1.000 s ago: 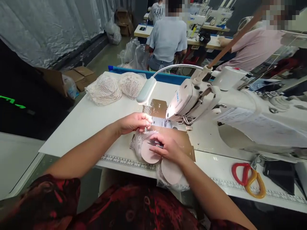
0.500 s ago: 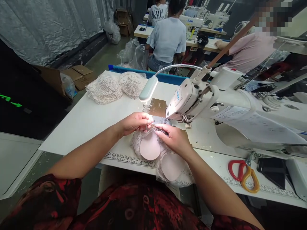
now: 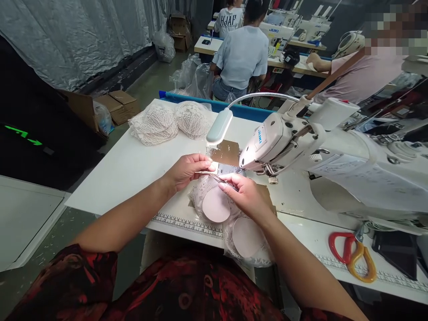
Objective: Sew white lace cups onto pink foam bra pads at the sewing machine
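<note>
A white lace bra with pale pink padded cups (image 3: 216, 206) lies in front of me on the white sewing table (image 3: 127, 169). My left hand (image 3: 187, 169) pinches the lace edge under the lamp. My right hand (image 3: 245, 194) is closed on a small metal tool, tweezers or thread snips (image 3: 222, 179), whose tip meets the lace by my left fingers. The second cup (image 3: 247, 236) hangs at the table's front edge. The white sewing machine (image 3: 301, 147) stands just right of my hands.
A gooseneck lamp (image 3: 219, 127) shines over the work. A stack of lace bras (image 3: 170, 120) lies at the far left of the table. Red and orange scissors (image 3: 351, 254) lie at the right. Other people sit at machines behind; cardboard boxes stand on the floor at left.
My right hand has lifted from the pink cup up to my left hand's fingers, bringing the metal tool to the lace edge. The view has shifted slightly.
</note>
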Demonstrator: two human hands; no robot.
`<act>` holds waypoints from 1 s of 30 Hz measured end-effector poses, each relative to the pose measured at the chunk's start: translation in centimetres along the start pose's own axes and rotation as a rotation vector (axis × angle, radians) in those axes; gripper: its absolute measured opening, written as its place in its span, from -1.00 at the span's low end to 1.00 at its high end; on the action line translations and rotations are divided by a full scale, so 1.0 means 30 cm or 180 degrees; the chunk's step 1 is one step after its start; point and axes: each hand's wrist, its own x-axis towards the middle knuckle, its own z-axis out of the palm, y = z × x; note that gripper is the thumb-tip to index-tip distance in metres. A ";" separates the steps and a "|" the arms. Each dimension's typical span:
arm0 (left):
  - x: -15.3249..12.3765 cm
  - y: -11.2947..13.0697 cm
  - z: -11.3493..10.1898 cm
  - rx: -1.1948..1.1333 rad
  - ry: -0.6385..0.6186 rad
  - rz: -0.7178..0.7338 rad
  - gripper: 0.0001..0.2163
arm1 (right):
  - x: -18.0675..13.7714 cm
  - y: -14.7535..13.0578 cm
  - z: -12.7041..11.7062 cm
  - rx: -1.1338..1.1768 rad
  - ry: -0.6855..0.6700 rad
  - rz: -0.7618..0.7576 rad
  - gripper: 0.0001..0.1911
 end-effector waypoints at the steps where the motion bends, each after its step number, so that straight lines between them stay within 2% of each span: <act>1: 0.001 -0.005 -0.001 -0.0044 0.0000 0.0019 -0.86 | 0.006 0.002 0.009 0.0020 -0.0013 -0.0029 -0.75; 8: -0.001 -0.025 0.006 -0.0161 -0.0155 0.0321 -0.84 | 0.054 -0.003 0.075 0.0048 0.0050 -0.0387 -0.75; 12: -0.008 -0.005 -0.021 -0.0040 0.0003 0.0472 -0.81 | 0.014 0.013 0.043 -0.0185 -0.0007 -0.0406 -0.75; 16: -0.011 0.006 -0.081 0.0884 0.0069 0.0572 -0.68 | -0.066 0.122 -0.048 -0.1055 0.0016 -0.0230 -0.70; 19: -0.002 -0.010 -0.101 0.1696 -0.0118 0.0397 -0.53 | -0.106 0.231 -0.113 -0.2091 0.0231 0.0069 -0.67; 21: 0.011 -0.025 -0.089 0.2189 -0.0340 0.0273 -0.44 | -0.117 0.272 -0.139 -0.2474 0.0298 0.0028 -0.68; 23: 0.028 -0.036 -0.059 0.2745 -0.0597 0.0294 -0.44 | -0.116 0.270 -0.144 -0.2279 0.0345 -0.0155 -0.71; 26: 0.056 -0.044 0.003 0.3272 -0.1019 0.0423 -0.63 | -0.092 0.208 -0.112 -0.1159 0.0258 -0.0302 -0.81; 28: 0.071 -0.048 0.042 0.3200 -0.1331 0.0484 -0.76 | -0.062 0.163 -0.074 -0.0452 0.0057 -0.0171 -0.82; 30: 0.082 -0.052 0.067 0.2996 -0.1563 0.0546 -0.83 | -0.031 0.137 -0.039 0.0078 -0.0013 0.0153 -0.74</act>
